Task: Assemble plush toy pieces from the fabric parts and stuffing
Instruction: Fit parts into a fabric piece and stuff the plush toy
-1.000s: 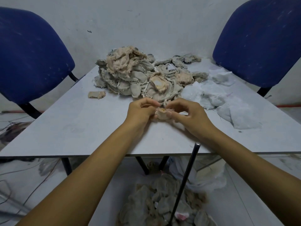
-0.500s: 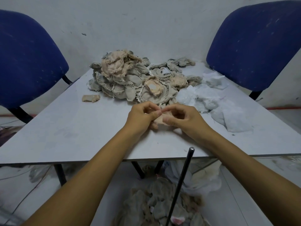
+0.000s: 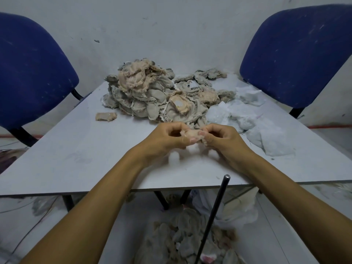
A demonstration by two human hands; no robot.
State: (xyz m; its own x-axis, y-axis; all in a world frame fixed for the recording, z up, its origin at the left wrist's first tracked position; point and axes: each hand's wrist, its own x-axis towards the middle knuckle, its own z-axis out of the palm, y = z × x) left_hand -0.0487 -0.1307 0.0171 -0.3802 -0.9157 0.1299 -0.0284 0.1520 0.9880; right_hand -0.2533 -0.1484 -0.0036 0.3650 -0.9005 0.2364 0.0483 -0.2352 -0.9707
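**Both hands on one small piece**

Since a moment ago, both hands have lifted slightly off the bench [image 3: 76, 161]. Left hand [image 3: 167, 137] and right hand [image 3: 222, 139] each keep a pinching grip on the peach fabric piece [image 3: 192, 134], held just before the fabric pile [image 3: 156, 96] and stuffing [image 3: 253, 119].

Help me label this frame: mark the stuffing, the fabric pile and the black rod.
stuffing [image 3: 247, 115]: head view, middle of the white heap.
fabric pile [image 3: 152, 96]: head view, grey centre.
black rod [image 3: 215, 212]: head view, mid-shaft.

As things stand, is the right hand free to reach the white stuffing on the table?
Probably not yet: the right hand and left hand both pinch a small peach fabric piece. The white stuffing lies just to its right with nothing between, so once it lets go, likely yes.
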